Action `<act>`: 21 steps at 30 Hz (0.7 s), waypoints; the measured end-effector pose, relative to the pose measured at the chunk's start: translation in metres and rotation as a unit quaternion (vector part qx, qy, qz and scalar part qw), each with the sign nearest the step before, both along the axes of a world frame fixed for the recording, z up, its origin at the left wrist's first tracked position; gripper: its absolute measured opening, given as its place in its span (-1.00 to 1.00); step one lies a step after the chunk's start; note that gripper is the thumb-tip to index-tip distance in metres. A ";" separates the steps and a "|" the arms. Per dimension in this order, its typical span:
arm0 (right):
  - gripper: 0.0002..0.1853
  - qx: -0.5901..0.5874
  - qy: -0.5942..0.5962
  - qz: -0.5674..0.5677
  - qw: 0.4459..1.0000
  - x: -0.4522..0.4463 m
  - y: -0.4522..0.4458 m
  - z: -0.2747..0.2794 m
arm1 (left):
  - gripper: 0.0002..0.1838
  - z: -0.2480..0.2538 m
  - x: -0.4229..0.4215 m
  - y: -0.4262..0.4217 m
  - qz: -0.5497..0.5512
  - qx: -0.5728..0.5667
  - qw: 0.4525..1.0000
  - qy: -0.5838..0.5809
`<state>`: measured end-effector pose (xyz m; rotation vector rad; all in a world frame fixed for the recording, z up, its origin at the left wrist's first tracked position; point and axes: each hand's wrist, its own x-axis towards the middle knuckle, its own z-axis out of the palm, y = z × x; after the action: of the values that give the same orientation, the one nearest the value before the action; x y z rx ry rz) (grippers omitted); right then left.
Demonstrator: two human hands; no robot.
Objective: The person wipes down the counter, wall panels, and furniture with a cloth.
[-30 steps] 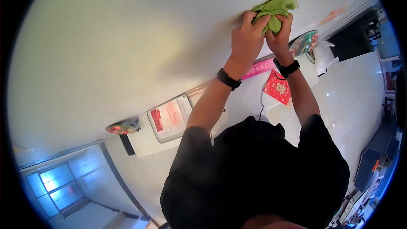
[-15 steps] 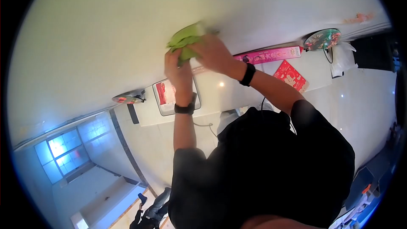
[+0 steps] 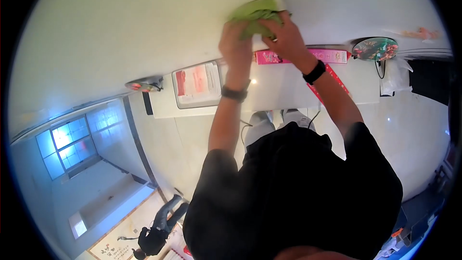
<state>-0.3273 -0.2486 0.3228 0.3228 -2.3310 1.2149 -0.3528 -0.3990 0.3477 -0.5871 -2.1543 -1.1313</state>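
A crumpled green cloth [image 3: 260,12] with a whitish corner lies up against the pale wall, between my hands. My left hand [image 3: 236,43] is blurred by motion and grips the cloth's lower left side. On the other side, my right hand [image 3: 285,41] has its fingers closed on the cloth's lower right edge. Both arms reach upward, with a dark band on each wrist. A pink printed box [image 3: 327,56] lies just below my right hand.
Below the wall is a white ledge [image 3: 279,91] bearing a tray [image 3: 217,86] of papers and a red card [image 3: 337,79], partly behind my right forearm. Round patterned fans [image 3: 375,49] stand at either end. A plastic bag [image 3: 395,77] sits right. Another person [image 3: 156,233] is at lower left.
Both hands have moved up and to the right along the wall with the green cloth. The tray shows more fully now, while my right forearm covers more of the red card.
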 end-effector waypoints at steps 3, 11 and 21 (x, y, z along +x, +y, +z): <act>-0.55 -0.023 -0.056 -0.076 0.995 0.013 0.021 -0.036 | -0.73 -0.032 0.003 0.030 -0.022 -0.022 0.997 -0.075; -0.46 0.023 -0.282 -0.135 0.950 0.119 0.045 -0.227 | -0.67 -0.224 0.069 0.062 -0.128 -0.275 0.855 -0.421; -0.31 0.004 -0.427 -0.093 0.899 0.271 -0.065 -0.385 | -0.59 -0.391 0.237 -0.033 -0.085 -0.160 0.822 -0.540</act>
<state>-0.0561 -0.3133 -0.0625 -0.5449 -2.9807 1.4299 -0.1162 -0.4316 -0.0431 -0.2677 -3.3698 -1.3967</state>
